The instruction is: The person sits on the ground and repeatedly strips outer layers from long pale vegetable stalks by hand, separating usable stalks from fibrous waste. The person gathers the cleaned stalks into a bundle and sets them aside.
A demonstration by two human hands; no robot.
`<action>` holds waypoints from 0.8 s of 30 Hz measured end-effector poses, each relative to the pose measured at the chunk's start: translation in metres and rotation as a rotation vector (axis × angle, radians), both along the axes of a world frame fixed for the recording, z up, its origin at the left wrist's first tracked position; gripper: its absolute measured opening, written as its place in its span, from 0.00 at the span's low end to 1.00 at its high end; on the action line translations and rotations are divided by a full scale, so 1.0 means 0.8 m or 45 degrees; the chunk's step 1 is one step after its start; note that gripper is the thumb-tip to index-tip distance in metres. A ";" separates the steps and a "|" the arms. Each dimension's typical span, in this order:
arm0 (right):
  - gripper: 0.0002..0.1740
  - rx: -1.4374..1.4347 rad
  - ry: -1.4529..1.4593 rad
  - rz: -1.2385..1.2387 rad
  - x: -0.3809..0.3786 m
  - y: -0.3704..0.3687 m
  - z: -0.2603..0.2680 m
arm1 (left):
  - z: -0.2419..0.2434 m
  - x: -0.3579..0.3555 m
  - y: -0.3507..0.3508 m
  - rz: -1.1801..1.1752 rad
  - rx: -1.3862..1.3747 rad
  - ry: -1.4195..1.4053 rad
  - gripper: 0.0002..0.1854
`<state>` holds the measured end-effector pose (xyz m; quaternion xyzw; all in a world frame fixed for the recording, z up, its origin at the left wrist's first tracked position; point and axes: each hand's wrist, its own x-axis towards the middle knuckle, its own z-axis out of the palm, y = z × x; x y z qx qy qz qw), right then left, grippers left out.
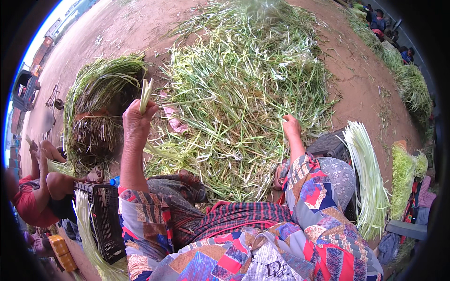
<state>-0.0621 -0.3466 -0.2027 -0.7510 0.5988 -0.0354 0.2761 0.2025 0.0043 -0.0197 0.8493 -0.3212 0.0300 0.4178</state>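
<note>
My left hand [135, 116] is raised and closed around a small bunch of pale green stalks [146, 94], whose ends point up out of the fist. Lower, to the right, my right hand [291, 126] is over the near right part of a wide heap of loose green leaves and stalks [232, 95]. Its fingers are curled, with a bit of green at the fingertips; whether they grip it is unclear. The heap spreads over the ground in front of my knees. Part of a pink cloth or sack [175, 121] shows at its left edge.
A large tied bundle of stalks [102, 102] lies front left. Black plastic crates [105, 217] flank me, with pale stalks [367, 179] laid by the right one. A person in red [31, 200] sits at left. Other people [378, 21] and green piles [415, 84] line the far right.
</note>
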 end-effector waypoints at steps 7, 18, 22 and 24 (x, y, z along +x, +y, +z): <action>0.52 -0.363 -1.036 0.992 0.102 0.071 0.103 | -0.007 -0.001 -0.014 -0.151 -0.199 0.294 0.04; 0.06 0.269 -0.950 0.965 0.116 0.130 0.151 | -0.005 -0.018 -0.027 -0.124 0.034 -0.032 0.07; 0.10 0.501 -1.158 1.056 0.121 0.147 0.169 | -0.012 -0.054 -0.061 -0.403 0.063 -0.121 0.08; 0.12 0.724 -1.357 0.936 0.119 0.154 0.180 | -0.013 -0.067 -0.071 -0.414 0.068 0.007 0.07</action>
